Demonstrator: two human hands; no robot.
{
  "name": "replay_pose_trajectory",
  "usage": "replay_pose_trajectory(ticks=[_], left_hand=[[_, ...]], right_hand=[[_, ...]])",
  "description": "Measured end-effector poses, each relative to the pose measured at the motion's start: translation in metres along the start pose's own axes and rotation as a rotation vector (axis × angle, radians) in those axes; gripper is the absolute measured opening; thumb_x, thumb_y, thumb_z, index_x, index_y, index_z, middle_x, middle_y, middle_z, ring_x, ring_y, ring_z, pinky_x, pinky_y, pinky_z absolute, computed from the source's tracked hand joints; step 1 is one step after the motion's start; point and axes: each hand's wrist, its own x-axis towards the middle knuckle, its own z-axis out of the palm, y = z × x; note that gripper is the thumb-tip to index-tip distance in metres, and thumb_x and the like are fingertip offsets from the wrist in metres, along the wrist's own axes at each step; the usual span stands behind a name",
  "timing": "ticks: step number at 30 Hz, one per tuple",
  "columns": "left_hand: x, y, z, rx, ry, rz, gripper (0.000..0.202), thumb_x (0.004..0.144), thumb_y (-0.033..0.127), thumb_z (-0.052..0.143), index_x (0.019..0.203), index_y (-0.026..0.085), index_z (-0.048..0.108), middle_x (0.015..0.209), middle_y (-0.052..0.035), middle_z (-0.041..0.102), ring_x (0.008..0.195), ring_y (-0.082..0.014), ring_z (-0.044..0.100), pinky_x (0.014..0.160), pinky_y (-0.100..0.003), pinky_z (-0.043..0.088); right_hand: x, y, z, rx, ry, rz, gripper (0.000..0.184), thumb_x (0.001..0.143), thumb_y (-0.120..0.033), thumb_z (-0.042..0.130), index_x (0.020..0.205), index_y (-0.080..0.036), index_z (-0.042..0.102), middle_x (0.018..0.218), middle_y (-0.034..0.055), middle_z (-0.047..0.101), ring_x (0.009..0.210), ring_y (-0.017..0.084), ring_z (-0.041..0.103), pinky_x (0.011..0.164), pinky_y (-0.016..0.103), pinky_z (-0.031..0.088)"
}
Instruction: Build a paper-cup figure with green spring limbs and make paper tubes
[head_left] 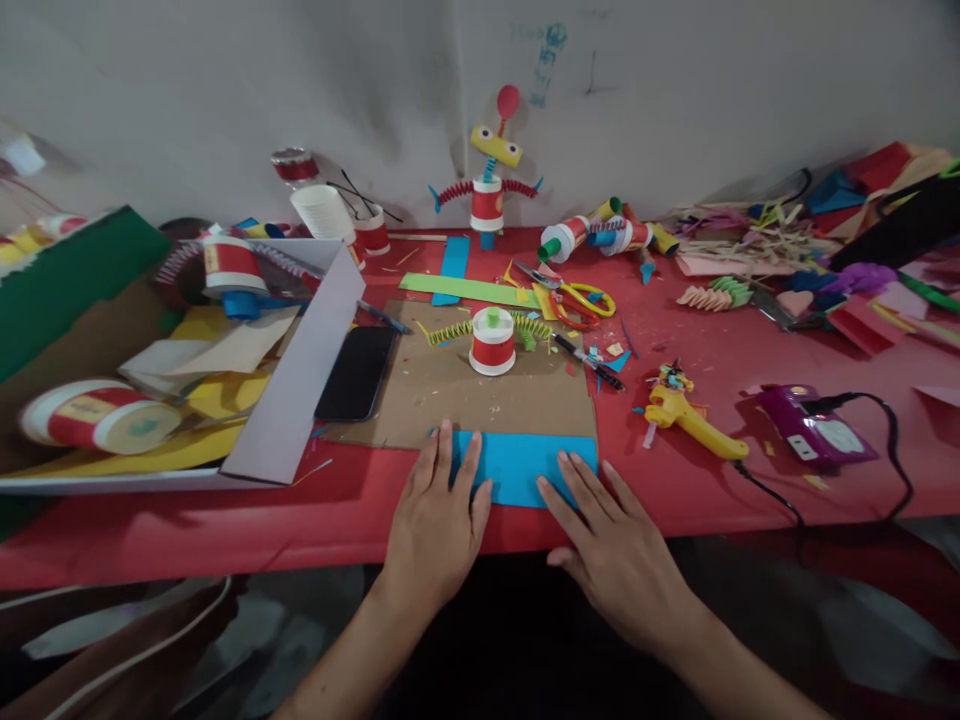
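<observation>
A blue sheet of paper (517, 468) lies flat at the table's front edge, partly over a brown cardboard sheet (420, 385). My left hand (439, 510) rests on its left end with the fingers stretched out. On the right end lie the spread fingers of my right hand (607, 540). Neither hand grips anything. Just beyond the blue paper, on the cardboard, stands a red and white paper cup (493, 352) with folded yellow-green paper arms and a green piece on top.
Left: an open box (300, 380) with cups and paper scraps, and a black phone (357, 373). Right: a yellow glue gun (694, 425), a purple power adapter (817, 425) with a cord, scissors (581, 302) and a pen (589, 362). A cup figure (487, 205) stands by the wall.
</observation>
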Motion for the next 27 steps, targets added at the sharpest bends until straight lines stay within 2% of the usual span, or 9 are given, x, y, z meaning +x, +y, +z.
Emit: replay_pose_trajectory(ticks=[4, 7, 11, 14, 17, 20, 23, 25, 27], left_hand=[[0.004, 0.002, -0.007, 0.031, -0.022, -0.006, 0.053, 0.093, 0.036, 0.044, 0.140, 0.011, 0.043, 0.148, -0.0223, 0.037, 0.135, -0.0363, 0.037, 0.101, -0.049, 0.042], [0.021, 0.003, -0.022, 0.075, -0.089, 0.005, 0.047, 0.090, 0.037, 0.050, 0.130, 0.012, 0.054, 0.134, -0.0214, 0.053, 0.123, -0.0367, 0.048, 0.093, -0.050, 0.045], [0.056, -0.001, -0.041, 0.094, -0.269, 0.118, 0.040, 0.079, 0.038, 0.067, 0.107, 0.011, 0.063, 0.104, -0.0160, 0.065, 0.104, -0.0347, 0.056, 0.088, -0.048, 0.045], [0.071, -0.008, -0.046, 0.024, -0.374, 0.146, 0.042, 0.073, 0.041, 0.071, 0.101, 0.011, 0.063, 0.103, -0.0161, 0.064, 0.102, -0.0353, 0.056, 0.088, -0.047, 0.043], [0.071, -0.017, -0.047, -0.149, -0.461, 0.119, 0.032, 0.078, 0.035, 0.065, 0.100, 0.013, 0.062, 0.103, -0.0151, 0.065, 0.100, -0.0327, 0.058, 0.083, -0.042, 0.044], [0.063, -0.021, -0.050, -0.423, -0.480, -0.028, 0.017, 0.083, 0.030, 0.055, 0.092, 0.017, 0.061, 0.089, -0.0078, 0.066, 0.085, -0.0256, 0.061, 0.072, -0.035, 0.043], [0.051, -0.012, -0.051, -0.833, -0.359, -0.226, 0.016, 0.081, 0.035, 0.058, 0.082, 0.019, 0.057, 0.076, -0.0013, 0.062, 0.073, -0.0190, 0.059, 0.065, -0.029, 0.042], [0.044, 0.000, -0.048, -1.120, -0.274, -0.361, 0.021, 0.078, 0.038, 0.061, 0.079, 0.019, 0.054, 0.072, 0.0004, 0.059, 0.068, -0.0159, 0.056, 0.062, -0.027, 0.042], [0.036, 0.013, -0.044, -1.309, -0.233, -0.446, 0.025, 0.077, 0.040, 0.064, 0.078, 0.018, 0.051, 0.071, 0.0011, 0.058, 0.064, -0.0140, 0.055, 0.059, -0.025, 0.042]], right_hand=[[-0.017, 0.013, -0.001, -0.060, -0.011, 0.046, 0.059, 0.095, -0.047, 0.041, 0.144, -0.016, 0.037, 0.151, 0.0109, 0.036, 0.140, 0.031, 0.030, 0.112, 0.056, 0.023], [-0.023, 0.016, -0.002, -0.082, -0.001, 0.070, 0.054, 0.095, -0.041, 0.043, 0.142, -0.016, 0.040, 0.151, 0.0059, 0.037, 0.141, 0.034, 0.025, 0.112, 0.057, 0.022], [-0.022, 0.011, -0.004, -0.081, 0.017, 0.101, 0.049, 0.095, -0.035, 0.044, 0.140, -0.014, 0.044, 0.150, 0.0068, 0.039, 0.140, 0.034, 0.027, 0.111, 0.055, 0.027], [-0.020, 0.009, -0.003, -0.031, 0.043, 0.128, 0.046, 0.095, -0.033, 0.044, 0.137, -0.014, 0.048, 0.148, 0.0085, 0.042, 0.140, 0.034, 0.029, 0.111, 0.055, 0.030], [-0.020, 0.011, -0.003, 0.077, 0.073, 0.157, 0.044, 0.095, -0.031, 0.045, 0.136, -0.018, 0.049, 0.148, 0.0097, 0.042, 0.140, 0.034, 0.029, 0.111, 0.056, 0.030], [-0.016, 0.012, -0.009, 0.316, 0.210, 0.301, 0.049, 0.093, -0.029, 0.048, 0.141, -0.021, 0.041, 0.151, 0.0122, 0.036, 0.140, 0.031, 0.029, 0.110, 0.055, 0.033], [-0.005, 0.005, -0.022, 0.768, 0.453, 0.578, 0.061, 0.089, -0.032, 0.056, 0.145, -0.025, 0.031, 0.149, 0.0135, 0.038, 0.133, 0.029, 0.042, 0.104, 0.050, 0.043], [0.007, -0.004, -0.029, 1.184, 0.424, 0.629, 0.063, 0.085, -0.036, 0.063, 0.140, -0.028, 0.036, 0.142, 0.0122, 0.048, 0.122, 0.027, 0.054, 0.096, 0.047, 0.050], [0.020, -0.012, -0.033, 1.530, 0.243, 0.585, 0.051, 0.081, -0.037, 0.067, 0.128, -0.026, 0.050, 0.127, 0.0105, 0.062, 0.111, 0.027, 0.062, 0.090, 0.044, 0.053]])
